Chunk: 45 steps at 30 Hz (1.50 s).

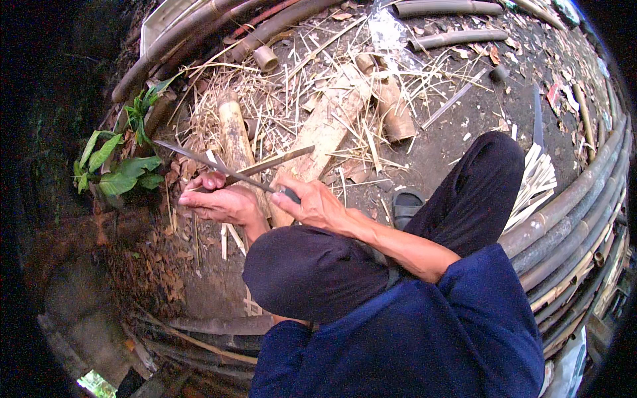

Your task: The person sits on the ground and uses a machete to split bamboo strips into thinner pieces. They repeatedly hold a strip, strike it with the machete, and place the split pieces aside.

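My right hand (315, 204) is closed around the dark handle of a knife (215, 163), whose long narrow blade points to the far left. Held in my left hand (225, 202) is a split bamboo strip (282, 158), its free end sticking out to the right. The blade crosses over the strip close to my left fingers; whether the two touch, I cannot tell. Below and beyond my hands lies a worn wooden plank (328, 129) strewn with shavings. A pale bamboo length (233, 129) rests to its left.
Short bamboo tubes (396, 113) and thin shavings litter the ground. A bundle of pale strips (533, 178) lies right of my knee, near a saw blade (538, 119). Long bamboo poles (551, 229) line the right side. Green leaves (123, 169) grow at left.
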{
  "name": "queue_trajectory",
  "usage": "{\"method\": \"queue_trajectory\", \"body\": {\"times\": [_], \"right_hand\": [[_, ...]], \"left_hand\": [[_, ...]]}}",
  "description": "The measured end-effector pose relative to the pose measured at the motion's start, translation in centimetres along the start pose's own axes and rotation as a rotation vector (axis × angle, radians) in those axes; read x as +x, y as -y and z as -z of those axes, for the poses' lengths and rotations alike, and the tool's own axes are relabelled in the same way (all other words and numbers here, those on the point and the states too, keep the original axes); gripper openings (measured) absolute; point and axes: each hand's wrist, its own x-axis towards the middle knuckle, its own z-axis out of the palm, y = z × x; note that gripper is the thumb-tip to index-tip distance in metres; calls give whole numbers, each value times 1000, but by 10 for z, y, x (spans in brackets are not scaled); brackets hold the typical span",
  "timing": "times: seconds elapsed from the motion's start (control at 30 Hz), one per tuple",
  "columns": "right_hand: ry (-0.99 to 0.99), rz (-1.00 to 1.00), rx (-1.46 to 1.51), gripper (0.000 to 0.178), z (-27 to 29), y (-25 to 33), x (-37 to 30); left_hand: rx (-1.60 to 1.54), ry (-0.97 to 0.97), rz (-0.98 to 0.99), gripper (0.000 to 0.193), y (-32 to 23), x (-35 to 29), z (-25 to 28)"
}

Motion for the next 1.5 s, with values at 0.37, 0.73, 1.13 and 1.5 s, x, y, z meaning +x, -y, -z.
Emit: {"method": "queue_trajectory", "body": {"times": [0.37, 0.73, 1.13, 1.5], "right_hand": [[-84, -129, -247, 39, -9, -58, 10], [-56, -139, -160, 48, 1, -49, 6], [-168, -189, -336, 41, -9, -101, 2], [-101, -228, -128, 41, 2, -110, 6]], "left_hand": [[-87, 2, -32, 50, 6, 6, 0], [-125, 36, -14, 48, 5, 10, 11], [-94, 108, -77, 48, 0, -6, 7], [57, -15, 11, 47, 10, 15, 21]]}}
